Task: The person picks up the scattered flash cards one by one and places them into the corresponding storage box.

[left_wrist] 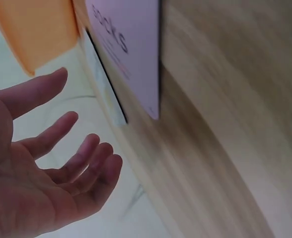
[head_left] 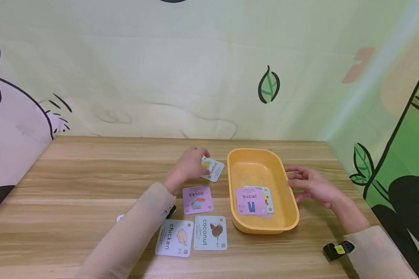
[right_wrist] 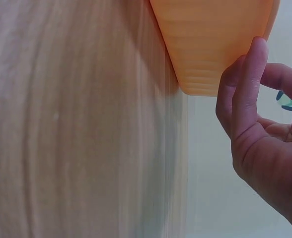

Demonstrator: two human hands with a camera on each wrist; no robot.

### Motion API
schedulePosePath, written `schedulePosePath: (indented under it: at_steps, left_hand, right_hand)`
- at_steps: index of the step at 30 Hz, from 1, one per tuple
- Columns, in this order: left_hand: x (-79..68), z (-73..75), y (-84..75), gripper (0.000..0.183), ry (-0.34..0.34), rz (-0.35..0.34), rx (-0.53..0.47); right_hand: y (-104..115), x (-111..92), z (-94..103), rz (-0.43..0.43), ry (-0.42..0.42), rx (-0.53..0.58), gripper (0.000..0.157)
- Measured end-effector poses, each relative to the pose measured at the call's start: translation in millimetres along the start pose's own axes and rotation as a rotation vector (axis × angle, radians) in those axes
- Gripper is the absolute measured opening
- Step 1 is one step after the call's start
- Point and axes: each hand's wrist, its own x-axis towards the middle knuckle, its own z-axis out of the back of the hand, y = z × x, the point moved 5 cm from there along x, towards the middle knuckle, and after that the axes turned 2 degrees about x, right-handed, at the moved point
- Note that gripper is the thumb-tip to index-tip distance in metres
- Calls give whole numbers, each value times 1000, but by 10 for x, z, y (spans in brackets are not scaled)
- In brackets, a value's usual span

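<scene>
My left hand (head_left: 191,164) is over the grapefruit card (head_left: 213,170), fingers loosely bent and thumb apart. In the left wrist view, nothing lies between that hand's fingers (left_wrist: 76,166), and the card appears beyond them on the table. The pink socks card (head_left: 198,200) is nearer to me, with the chicken card (head_left: 174,238) and coconut card (head_left: 210,233) in front of it. At the right side of a yellow tray (head_left: 290,211), my right hand (head_left: 312,186) has its fingertips at the rim. Inside the tray, a jeans card (head_left: 250,201) overlaps other cards.
Under the left sleeve (head_left: 129,232) shows the corner of another white card (head_left: 120,217). The wooden table (head_left: 73,174) ends at a printed cloth backdrop (head_left: 143,77). A black wrist camera (head_left: 338,250) sits by the right sleeve.
</scene>
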Motion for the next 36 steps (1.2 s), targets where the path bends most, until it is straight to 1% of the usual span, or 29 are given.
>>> schedulePosePath:
  at_steps: [9, 11, 17, 23, 27, 31, 36]
  left_hand:
    - [102, -70, 140, 82, 104, 109, -14]
    - [113, -88, 158, 85, 124, 122, -1]
    - [142, -96, 186, 86, 148, 151, 38]
    - [161, -91, 203, 85, 142, 148, 46]
    - [159, -77, 216, 86, 115, 139, 1]
    - [171, -42, 219, 88, 86, 113, -60]
    - [186, -8, 252, 83, 72, 66, -71]
  right_hand:
    - [-14, 8, 2, 2, 7, 1, 66]
    - [-14, 9, 2, 6, 10, 1, 65]
    - [-13, 9, -1, 15, 11, 2, 65]
    - [-11, 9, 1, 12, 5, 6, 65]
    - [-11, 10, -3, 13, 7, 5, 65]
    - [-6, 7, -3, 10, 3, 2, 65]
    - [-13, 10, -3, 19, -3, -3, 65]
